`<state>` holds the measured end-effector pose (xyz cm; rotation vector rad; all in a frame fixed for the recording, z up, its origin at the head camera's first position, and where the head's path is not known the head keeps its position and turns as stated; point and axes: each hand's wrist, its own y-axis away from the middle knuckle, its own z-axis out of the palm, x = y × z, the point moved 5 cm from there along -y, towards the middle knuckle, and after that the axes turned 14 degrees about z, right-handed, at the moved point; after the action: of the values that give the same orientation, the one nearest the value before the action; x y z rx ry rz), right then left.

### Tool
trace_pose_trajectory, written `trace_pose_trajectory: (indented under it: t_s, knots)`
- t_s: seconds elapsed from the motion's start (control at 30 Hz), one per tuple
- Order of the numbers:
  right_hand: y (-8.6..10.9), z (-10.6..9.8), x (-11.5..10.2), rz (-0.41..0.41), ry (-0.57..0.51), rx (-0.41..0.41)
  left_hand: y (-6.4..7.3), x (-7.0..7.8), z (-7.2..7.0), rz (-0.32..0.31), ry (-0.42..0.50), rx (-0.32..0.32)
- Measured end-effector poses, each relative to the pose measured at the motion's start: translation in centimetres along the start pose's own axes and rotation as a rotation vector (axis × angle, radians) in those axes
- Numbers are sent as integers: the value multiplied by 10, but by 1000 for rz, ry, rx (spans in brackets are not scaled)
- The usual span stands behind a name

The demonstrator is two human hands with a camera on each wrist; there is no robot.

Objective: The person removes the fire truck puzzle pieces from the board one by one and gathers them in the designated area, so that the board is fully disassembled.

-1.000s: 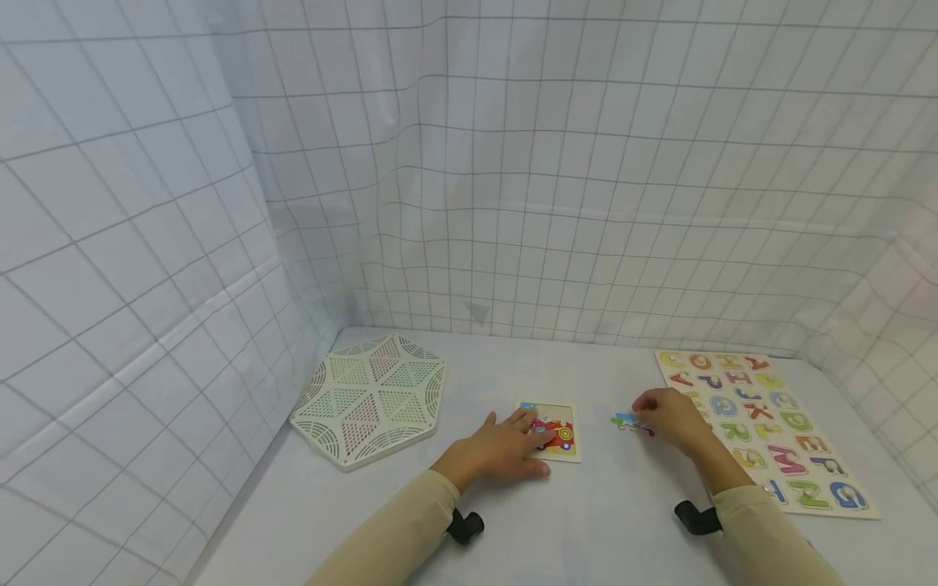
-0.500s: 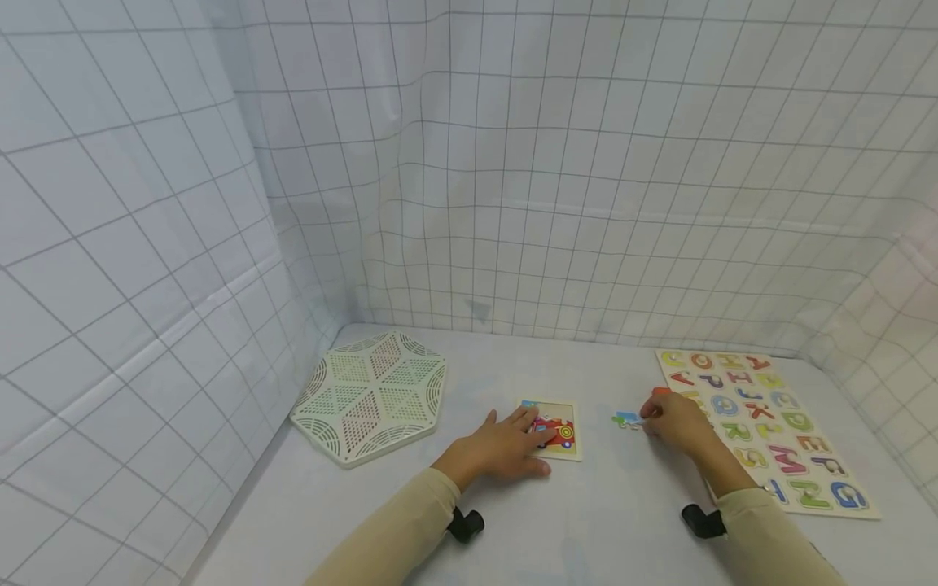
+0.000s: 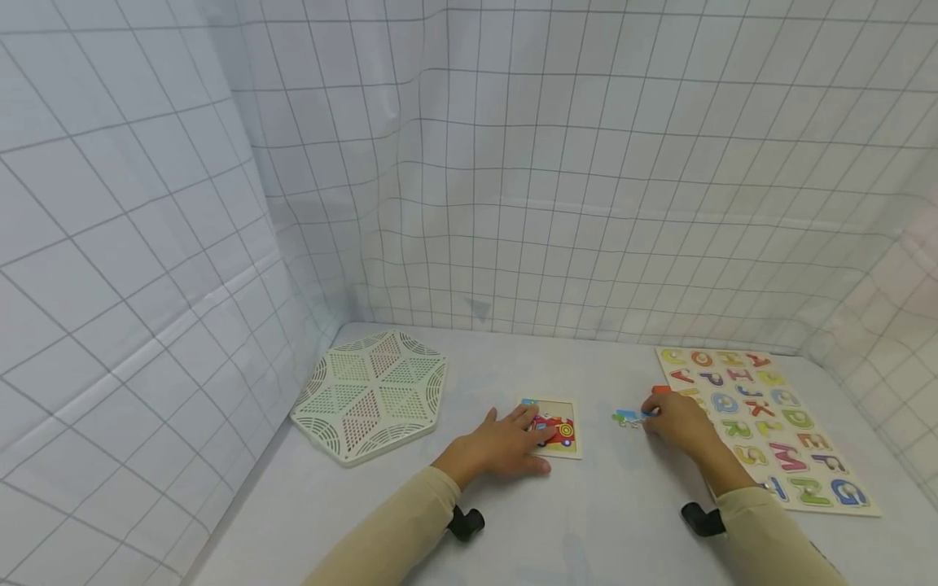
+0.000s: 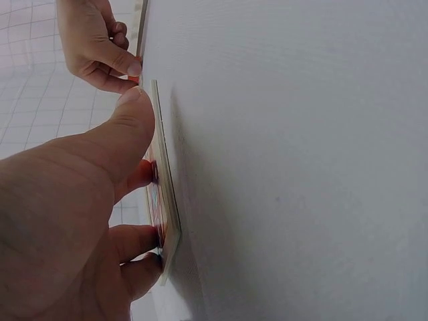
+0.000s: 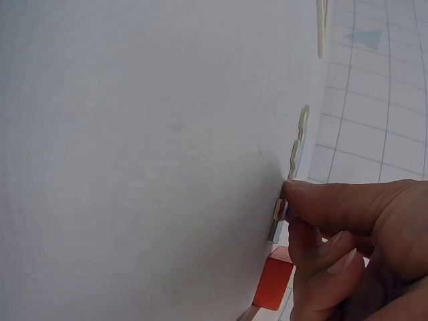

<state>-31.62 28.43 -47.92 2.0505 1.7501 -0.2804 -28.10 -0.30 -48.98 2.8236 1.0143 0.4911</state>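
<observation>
On the white desk (image 3: 601,505), the left hand (image 3: 501,448) lies spread over the car puzzle (image 3: 564,432), gripping nothing. The right hand (image 3: 680,422) has shifted slightly right, uncovering a red block (image 5: 275,284); it seems to pinch a loose piece (image 5: 277,212), partly hidden, outside the puzzle.

You see: small square wooden puzzle board (image 3: 560,411), pale, red car picture (image 3: 565,434); flat puzzle pieces (image 3: 626,417), blue and green; orange-red block (image 5: 273,281); white hexagonal board (image 3: 375,384), red and green dotted diamonds; pale rectangular alphabet board (image 3: 766,444), multicoloured letters; white curtain (image 3: 520,195), grey grid; your sleeves (image 3: 392,525) beige.
</observation>
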Motion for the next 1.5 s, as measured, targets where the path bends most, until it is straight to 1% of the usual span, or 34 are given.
trace_pose_trajectory:
  t_s: [0.27, 0.37, 0.43, 0.5, 0.57, 0.7, 0.77, 0.87, 1.0, 1.17, 1.3, 1.4, 1.5]
  knots:
    - [0, -4, -2, -3, 5, 3, 1, -2, 0, 8, 9, 15]
    - [1, -7, -4, -5, -22, 10, 2, -3, 0, 12, 12, 22]
    - [1, -10, -7, -22, -62, 12, 3, -4, 0, 14, 11, 29]
    - [2, -9, -12, -33, -133, -16, 4, -4, 0, 16, 7, 36]
    - [2, -6, -18, -18, -229, -65, 4, -5, -1, 17, 3, 41]
    - [-1, 8, -37, 53, -496, -221, 8, -4, -3, -2, -14, 42]
    - [-3, 18, -49, 89, -606, -289, 11, -4, -4, -12, -17, 41]
    - [-3, 35, -70, 88, -691, -367, 16, -2, -6, -19, -14, 43]
    - [-1, 54, -98, 59, -727, -443, 18, -3, -5, -29, -1, 44]
    - [-1, 71, -121, 47, -751, -489, 18, -5, -3, -32, -16, 48]
    - [-1, 79, -129, 41, -717, -486, 18, -5, 0, -22, -26, 46]
    - [0, 81, -133, 44, -693, -456, 17, -5, 0, -14, -31, 42]
    - [1, 82, -134, 65, -693, -428, 16, -4, -2, -5, -31, 38]
